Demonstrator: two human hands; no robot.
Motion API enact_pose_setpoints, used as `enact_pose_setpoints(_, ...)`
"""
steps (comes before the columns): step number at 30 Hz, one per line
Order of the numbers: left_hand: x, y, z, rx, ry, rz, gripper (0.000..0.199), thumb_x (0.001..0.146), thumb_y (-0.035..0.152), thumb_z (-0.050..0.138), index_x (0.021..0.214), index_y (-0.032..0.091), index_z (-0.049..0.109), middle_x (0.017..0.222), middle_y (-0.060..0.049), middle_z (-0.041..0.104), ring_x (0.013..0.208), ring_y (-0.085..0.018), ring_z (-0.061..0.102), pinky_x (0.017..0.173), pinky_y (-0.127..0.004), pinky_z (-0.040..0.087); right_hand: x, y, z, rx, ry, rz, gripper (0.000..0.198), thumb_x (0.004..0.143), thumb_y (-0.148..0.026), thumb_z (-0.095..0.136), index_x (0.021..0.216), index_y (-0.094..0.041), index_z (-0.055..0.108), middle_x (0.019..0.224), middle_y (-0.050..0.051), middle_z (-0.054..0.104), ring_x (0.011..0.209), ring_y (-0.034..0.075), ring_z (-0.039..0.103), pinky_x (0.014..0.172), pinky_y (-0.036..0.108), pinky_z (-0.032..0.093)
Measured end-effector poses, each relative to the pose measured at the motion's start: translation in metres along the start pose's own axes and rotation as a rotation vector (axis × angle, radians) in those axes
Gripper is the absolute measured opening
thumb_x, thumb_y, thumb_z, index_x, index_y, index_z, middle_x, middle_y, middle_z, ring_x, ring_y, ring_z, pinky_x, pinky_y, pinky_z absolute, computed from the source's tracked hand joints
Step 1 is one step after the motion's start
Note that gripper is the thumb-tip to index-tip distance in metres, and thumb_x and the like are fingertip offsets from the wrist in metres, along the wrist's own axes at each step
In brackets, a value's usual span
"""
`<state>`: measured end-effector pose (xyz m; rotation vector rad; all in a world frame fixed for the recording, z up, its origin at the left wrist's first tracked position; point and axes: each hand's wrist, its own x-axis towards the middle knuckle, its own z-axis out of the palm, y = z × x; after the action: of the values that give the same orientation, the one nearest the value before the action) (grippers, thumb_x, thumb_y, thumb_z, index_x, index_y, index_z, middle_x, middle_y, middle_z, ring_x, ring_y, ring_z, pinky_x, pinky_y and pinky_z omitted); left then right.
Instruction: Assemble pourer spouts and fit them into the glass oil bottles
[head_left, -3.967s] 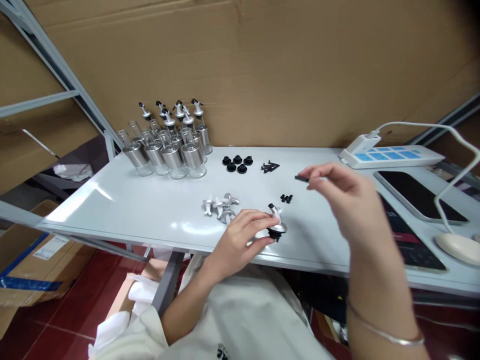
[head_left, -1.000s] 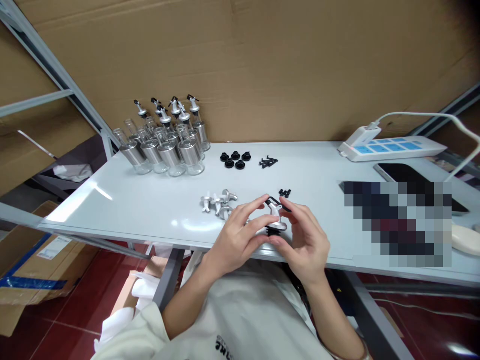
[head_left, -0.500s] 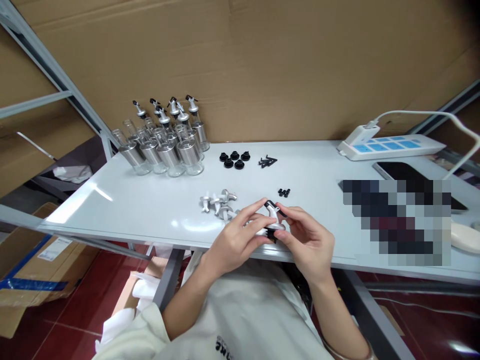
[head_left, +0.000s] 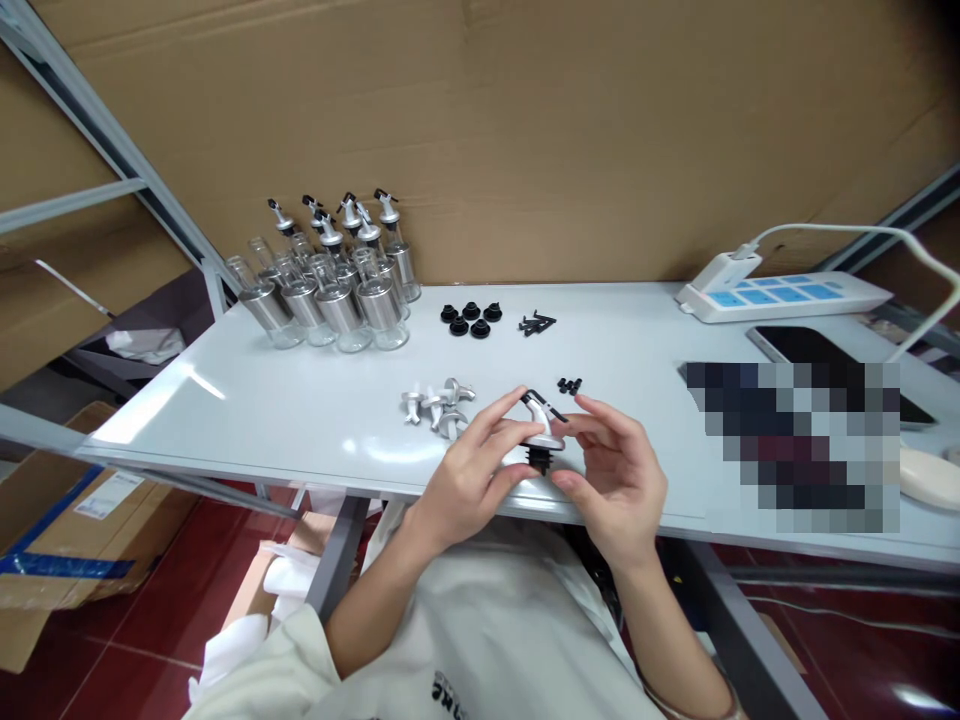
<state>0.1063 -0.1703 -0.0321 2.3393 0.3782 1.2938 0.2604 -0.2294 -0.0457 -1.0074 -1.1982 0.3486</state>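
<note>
Head view: the silver-and-black pourer (head_left: 545, 442) is pinched upright in the left hand (head_left: 474, 475). Beside it, the right hand (head_left: 621, 482) is held loosely spread, contact unclear. Silver spouts (head_left: 433, 406) are strewn beyond the left hand.

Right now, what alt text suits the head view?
The left hand holds a silver-and-black pourer over a table, the right hand cupped beside it. Nearby lie loose silver spouts and black parts; glass bottles stand at left, a power strip at right.

The black lever (head_left: 553, 409) (formerly apart) now tops the pourer (head_left: 541, 441).
</note>
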Motion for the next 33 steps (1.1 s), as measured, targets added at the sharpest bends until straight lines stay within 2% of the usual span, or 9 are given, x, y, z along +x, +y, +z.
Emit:
enact_pose_setpoints(4,0.0016,0.0022,-0.0010,0.042,0.056,-0.038,0.033,0.096,0.023,0.049,0.129,0.019,0.051,0.140,-0.017,0.052,0.128,-0.024,0.055,0.098,-0.037,0.053,0.0000,-0.0015,0.0002,-0.013,-0.048,-0.057,0.040,0.077,-0.027,0.077,0.115,-0.025,0.065,0.094,0.006,0.072,0.088,0.021,0.069,0.082,0.037,0.058)
enact_pose_setpoints(7,0.0021,0.0030,-0.0015,0.047,0.073,-0.048,0.033,0.096,0.023,0.049,0.129,0.020,0.052,0.139,-0.015,0.054,0.132,-0.024,0.051,0.101,-0.036,0.051,0.0021,-0.0040,0.0009,-0.014,-0.080,-0.093,0.034,0.077,-0.018,0.075,0.109,-0.026,0.069,0.100,0.006,0.074,0.093,0.021,0.070,0.083,0.036,0.058)
enact_pose_setpoints(16,0.0018,-0.0002,-0.0002,0.024,0.068,-0.046,0.037,0.094,0.025,0.054,0.131,0.021,0.052,0.141,-0.015,0.052,0.126,-0.022,0.057,0.098,-0.035,0.054,0.0018,-0.0027,0.0010,-0.104,-0.073,-0.065,0.024,0.083,-0.022,0.069,0.107,-0.026,0.072,0.096,0.006,0.075,0.087,0.021,0.070,0.075,0.035,0.060)
enact_pose_setpoints(19,0.0005,-0.0017,0.0022,0.010,0.079,-0.040,0.044,0.095,0.029,0.053,0.137,0.022,0.047,0.147,-0.016,0.044,0.123,-0.023,0.058,0.097,-0.038,0.055,0.0000,-0.0031,0.0023,-0.098,-0.053,-0.042,0.025,0.084,-0.023,0.068,0.109,-0.026,0.071,0.098,0.006,0.075,0.087,0.020,0.070,0.075,0.033,0.060)
enact_pose_setpoints(21,-0.0006,-0.0016,0.0036,-0.027,0.117,-0.062,0.043,0.097,0.030,0.049,0.139,0.022,0.045,0.149,-0.017,0.040,0.114,-0.020,0.063,0.094,-0.036,0.057,-0.0004,-0.0044,0.0034,-0.088,-0.018,-0.017,0.022,0.085,-0.026,0.067,0.107,-0.024,0.071,0.097,0.006,0.075,0.083,0.019,0.071,0.073,0.032,0.061)
enact_pose_setpoints(24,-0.0007,-0.0002,0.0043,-0.075,0.177,-0.123,0.038,0.096,0.026,0.050,0.134,0.022,0.050,0.136,-0.013,0.053,0.098,-0.015,0.068,0.087,-0.032,0.059,0.0000,-0.0058,0.0042,-0.069,0.020,0.016,0.022,0.085,-0.030,0.067,0.105,-0.023,0.071,0.095,0.007,0.076,0.079,0.019,0.073,0.072,0.032,0.063)
enact_pose_setpoints(27,0.0005,0.0012,0.0036,-0.062,0.143,-0.126,0.036,0.093,0.028,0.056,0.129,0.020,0.054,0.116,-0.010,0.064,0.097,-0.016,0.066,0.085,-0.031,0.058,-0.0001,-0.0051,0.0037,-0.053,-0.007,0.010,0.023,0.083,-0.028,0.070,0.105,-0.024,0.072,0.096,0.006,0.076,0.081,0.019,0.073,0.074,0.032,0.063)
enact_pose_setpoints(33,0.0017,0.0020,0.0022,-0.039,0.134,-0.105,0.033,0.093,0.026,0.056,0.126,0.019,0.057,0.111,-0.009,0.067,0.095,-0.015,0.064,0.082,-0.028,0.056,-0.0016,-0.0042,0.0024,-0.048,-0.054,0.012,0.028,0.083,-0.021,0.068,0.111,-0.024,0.070,0.101,0.006,0.076,0.085,0.019,0.073,0.079,0.032,0.062)
